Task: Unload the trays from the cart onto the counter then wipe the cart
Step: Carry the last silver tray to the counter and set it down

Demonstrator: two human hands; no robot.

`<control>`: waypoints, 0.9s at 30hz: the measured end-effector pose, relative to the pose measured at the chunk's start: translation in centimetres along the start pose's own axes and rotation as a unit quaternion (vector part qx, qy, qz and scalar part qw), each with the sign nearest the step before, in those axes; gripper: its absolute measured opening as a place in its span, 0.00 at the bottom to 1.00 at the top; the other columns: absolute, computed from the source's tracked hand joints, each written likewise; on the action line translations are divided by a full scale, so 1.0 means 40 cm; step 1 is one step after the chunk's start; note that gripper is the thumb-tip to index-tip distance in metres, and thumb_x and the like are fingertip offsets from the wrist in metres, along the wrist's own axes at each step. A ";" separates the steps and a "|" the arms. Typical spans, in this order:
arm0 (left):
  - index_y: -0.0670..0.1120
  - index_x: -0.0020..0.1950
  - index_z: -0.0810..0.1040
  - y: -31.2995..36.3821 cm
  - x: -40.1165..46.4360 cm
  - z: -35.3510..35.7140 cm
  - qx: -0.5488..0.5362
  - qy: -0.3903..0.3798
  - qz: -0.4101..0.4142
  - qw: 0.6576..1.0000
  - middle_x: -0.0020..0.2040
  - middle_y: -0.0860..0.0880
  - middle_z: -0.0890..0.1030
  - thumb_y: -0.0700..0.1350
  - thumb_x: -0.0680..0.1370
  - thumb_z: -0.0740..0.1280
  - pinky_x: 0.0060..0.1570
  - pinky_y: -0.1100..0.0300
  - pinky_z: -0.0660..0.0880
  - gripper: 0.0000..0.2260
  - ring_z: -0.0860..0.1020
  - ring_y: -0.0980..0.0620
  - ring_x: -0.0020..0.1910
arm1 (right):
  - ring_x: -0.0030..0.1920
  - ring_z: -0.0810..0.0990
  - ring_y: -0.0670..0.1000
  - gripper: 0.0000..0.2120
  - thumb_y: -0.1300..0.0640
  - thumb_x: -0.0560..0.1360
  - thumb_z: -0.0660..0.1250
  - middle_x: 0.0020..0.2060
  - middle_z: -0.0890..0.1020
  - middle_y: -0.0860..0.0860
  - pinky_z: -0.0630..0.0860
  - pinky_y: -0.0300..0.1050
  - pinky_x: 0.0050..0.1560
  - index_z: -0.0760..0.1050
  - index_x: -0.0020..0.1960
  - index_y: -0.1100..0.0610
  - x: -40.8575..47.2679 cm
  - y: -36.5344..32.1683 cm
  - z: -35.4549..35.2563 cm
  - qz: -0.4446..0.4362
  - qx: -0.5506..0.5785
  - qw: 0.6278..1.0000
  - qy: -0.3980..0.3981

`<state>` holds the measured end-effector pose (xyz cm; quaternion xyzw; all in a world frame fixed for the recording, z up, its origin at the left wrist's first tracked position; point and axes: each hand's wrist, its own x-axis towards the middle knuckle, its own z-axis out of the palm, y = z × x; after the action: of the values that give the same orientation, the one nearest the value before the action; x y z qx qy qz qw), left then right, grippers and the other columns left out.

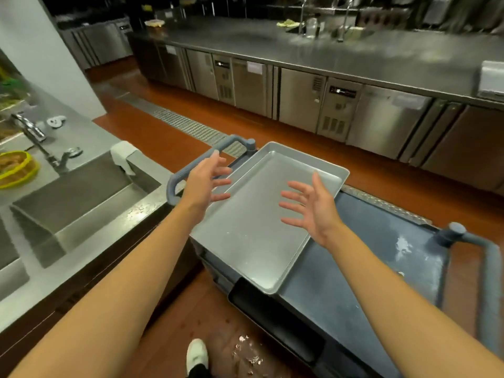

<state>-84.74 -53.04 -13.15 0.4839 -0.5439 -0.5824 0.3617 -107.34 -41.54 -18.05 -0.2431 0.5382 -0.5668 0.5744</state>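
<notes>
Two stacked metal trays point(253, 230) lie on the left end of a dark blue-grey cart point(362, 266), the upper one shifted slightly off the lower. My left hand point(204, 181) hovers over the trays' left edge with fingers spread, holding nothing. My right hand point(311, 205) hangs above the right side of the upper tray, fingers also spread and empty. Neither hand plainly touches a tray. The cart top to the right of the trays bears white smears point(403, 246). The steel counter point(147, 205) lies to the left of the cart.
A sink basin point(81, 192) with a faucet point(35, 135) is set into the left counter, with a white cloth point(122, 156) draped on its rim and a yellow basket point(16, 167) beside it. Grey cart handles point(191, 167) stand at both ends. A long steel counter point(354, 55) runs across the aisle. Debris point(248, 356) lies on the floor.
</notes>
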 end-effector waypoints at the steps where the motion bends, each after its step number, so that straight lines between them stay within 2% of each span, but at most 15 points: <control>1: 0.50 0.66 0.78 -0.001 0.050 -0.002 0.003 -0.013 -0.002 1.000 0.61 0.47 0.83 0.64 0.83 0.57 0.54 0.42 0.83 0.23 0.83 0.46 0.58 | 0.64 0.81 0.58 0.36 0.28 0.80 0.50 0.65 0.80 0.55 0.76 0.68 0.65 0.75 0.71 0.52 0.030 0.001 0.000 -0.001 0.007 1.000 0.014; 7: 0.50 0.68 0.77 -0.042 0.351 -0.054 0.022 -0.099 -0.014 0.995 0.63 0.47 0.82 0.65 0.82 0.57 0.54 0.42 0.83 0.25 0.83 0.46 0.59 | 0.63 0.82 0.57 0.35 0.28 0.80 0.49 0.65 0.81 0.55 0.77 0.66 0.65 0.75 0.70 0.52 0.202 0.022 0.038 -0.007 0.010 0.993 0.116; 13: 0.47 0.68 0.77 -0.049 0.596 -0.067 0.066 -0.198 -0.057 0.976 0.62 0.47 0.82 0.61 0.85 0.57 0.56 0.44 0.82 0.22 0.81 0.44 0.60 | 0.63 0.81 0.59 0.36 0.28 0.80 0.49 0.66 0.80 0.56 0.76 0.68 0.65 0.74 0.72 0.53 0.313 0.022 0.081 -0.019 0.048 0.971 0.234; 19: 0.48 0.67 0.77 -0.083 0.679 -0.022 0.084 -0.273 -0.079 0.955 0.61 0.46 0.81 0.61 0.85 0.57 0.56 0.43 0.82 0.22 0.81 0.44 0.58 | 0.64 0.81 0.60 0.35 0.29 0.81 0.50 0.66 0.80 0.56 0.78 0.67 0.63 0.75 0.71 0.53 0.331 0.034 0.084 -0.013 0.092 0.946 0.311; 27: 0.47 0.68 0.77 -0.089 0.725 0.014 0.088 -0.299 -0.065 0.948 0.62 0.45 0.81 0.60 0.85 0.58 0.55 0.44 0.83 0.20 0.82 0.43 0.59 | 0.64 0.81 0.60 0.34 0.30 0.81 0.49 0.67 0.80 0.56 0.77 0.67 0.64 0.74 0.72 0.52 0.359 0.025 0.116 -0.013 0.104 0.938 0.329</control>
<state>-92.73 -79.83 -21.61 0.3520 -0.6432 -0.6726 0.0997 -105.99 -55.93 -22.45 0.0109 0.6322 -0.6755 0.3792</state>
